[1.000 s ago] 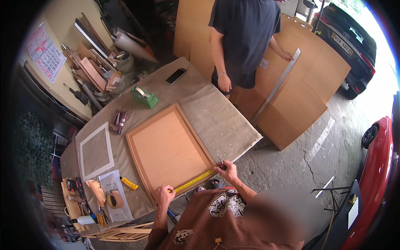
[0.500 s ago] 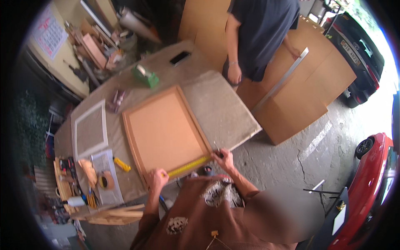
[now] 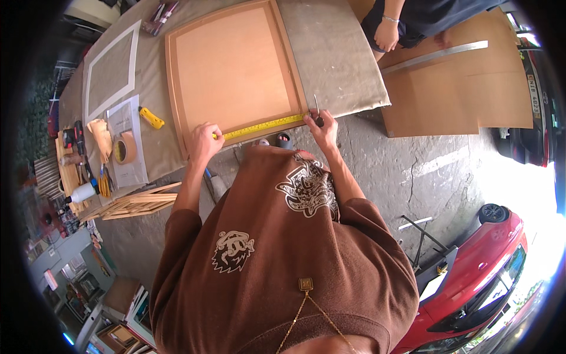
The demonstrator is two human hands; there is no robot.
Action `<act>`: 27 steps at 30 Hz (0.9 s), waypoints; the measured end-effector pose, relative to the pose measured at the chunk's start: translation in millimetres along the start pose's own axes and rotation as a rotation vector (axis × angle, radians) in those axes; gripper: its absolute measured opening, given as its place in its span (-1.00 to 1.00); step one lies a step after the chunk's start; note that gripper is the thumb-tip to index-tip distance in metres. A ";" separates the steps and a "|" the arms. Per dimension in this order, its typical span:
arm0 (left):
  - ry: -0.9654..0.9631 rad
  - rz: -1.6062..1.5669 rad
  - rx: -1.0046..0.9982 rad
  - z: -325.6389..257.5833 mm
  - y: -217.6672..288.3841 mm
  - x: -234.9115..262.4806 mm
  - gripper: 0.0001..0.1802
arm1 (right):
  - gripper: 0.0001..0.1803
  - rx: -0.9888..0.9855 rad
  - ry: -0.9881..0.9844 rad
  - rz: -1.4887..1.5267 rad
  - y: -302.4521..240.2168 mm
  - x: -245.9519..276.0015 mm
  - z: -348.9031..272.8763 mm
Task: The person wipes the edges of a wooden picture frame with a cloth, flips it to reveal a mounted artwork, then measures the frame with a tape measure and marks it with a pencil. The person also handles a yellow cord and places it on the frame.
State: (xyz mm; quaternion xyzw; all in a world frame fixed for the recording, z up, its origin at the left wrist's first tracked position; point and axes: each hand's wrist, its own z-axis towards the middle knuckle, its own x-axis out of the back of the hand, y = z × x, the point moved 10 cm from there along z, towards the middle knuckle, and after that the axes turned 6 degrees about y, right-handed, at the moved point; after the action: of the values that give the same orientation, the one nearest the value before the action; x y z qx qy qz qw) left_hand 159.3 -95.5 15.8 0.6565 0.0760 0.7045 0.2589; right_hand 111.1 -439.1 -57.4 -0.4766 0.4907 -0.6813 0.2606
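A yellow tape measure [image 3: 265, 127] is stretched across the near edge of a framed brown board [image 3: 233, 65] lying on the table. My left hand [image 3: 205, 141], fingers closed, grips one end of the yellow blade at the board's near left corner. At the near right corner my right hand [image 3: 323, 128] pinches the other end of the blade. A small dark thing with a thin upright rod shows at the right fingers; I cannot make out what it is.
A white frame [image 3: 137, 41], yellow cutter [image 3: 151, 117] and tape roll [image 3: 124, 147] lie on the table's left. Wooden strips [image 3: 138, 203] are below its edge. At right, a co-worker's hand [image 3: 387, 36] hangs near brown sheets [image 3: 454, 88] and a metal straightedge [image 3: 436, 56]. A red car [image 3: 471, 277] stands lower right.
My view has tipped downward, so the table and board sit higher in the picture. Both hands stay at the board's near corners with the tape stretched between them.
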 end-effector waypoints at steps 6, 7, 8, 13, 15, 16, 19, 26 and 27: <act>-0.022 0.054 0.009 3.7 13.8 10.5 -0.92 | -0.67 0.011 0.008 -0.018 -3.1 2.2 2.4; -0.033 0.073 0.031 3.6 12.8 11.4 -0.92 | -0.66 0.035 0.007 -0.033 -2.6 2.3 3.1; -0.044 0.091 0.053 3.0 11.3 12.0 -0.92 | -0.66 0.043 0.009 -0.023 -1.2 2.4 2.6; -0.083 0.086 0.217 -7.7 -12.8 9.3 -0.88 | -0.66 0.053 0.000 -0.032 -5.1 0.8 3.9; -0.106 0.066 0.229 -13.8 -21.2 9.5 -0.85 | -0.66 0.055 -0.004 -0.027 -4.8 -0.1 4.2; -0.093 0.019 0.218 -17.3 -29.7 11.6 -0.85 | -0.67 0.044 -0.006 -0.018 -2.6 -0.1 4.0; -0.071 -0.035 0.224 -31.5 -67.1 32.5 -0.82 | -0.70 -0.001 -0.006 0.011 4.8 -0.2 3.8; -0.098 0.056 0.384 -65.8 -150.4 86.7 -0.79 | -0.70 -0.059 -0.008 0.051 11.9 -2.5 3.8; -0.098 0.057 0.382 -67.5 -156.5 85.5 -0.78 | -0.70 -0.051 -0.005 0.040 10.3 -0.9 4.5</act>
State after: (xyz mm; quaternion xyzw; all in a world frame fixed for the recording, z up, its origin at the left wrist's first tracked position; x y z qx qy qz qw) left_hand 135.3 93.7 13.1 0.7290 0.1770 0.6515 0.1130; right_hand 114.4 -444.2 -66.9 -0.4750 0.5167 -0.6619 0.2632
